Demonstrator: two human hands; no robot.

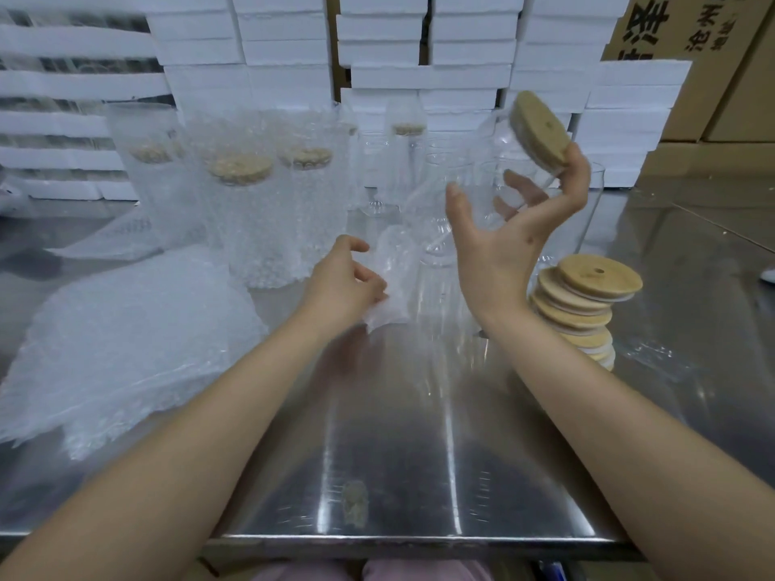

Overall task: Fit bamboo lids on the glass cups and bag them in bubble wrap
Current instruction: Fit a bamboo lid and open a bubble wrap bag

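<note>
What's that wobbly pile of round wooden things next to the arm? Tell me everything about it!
It is a stack of bamboo lids: flat round discs of pale wood, with whitish rings showing between them. The top lid has a small hole in its middle. The pile leans, its lids slid sideways out of line. It stands on the shiny metal table, just right of the person's right arm; whether the two touch cannot be told.

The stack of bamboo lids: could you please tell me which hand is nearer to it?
Right. The right hand is raised just above-left of the stack, gripping a lidded cup; the left hand is farther left, pinching a bubble-wrap bag.
</note>
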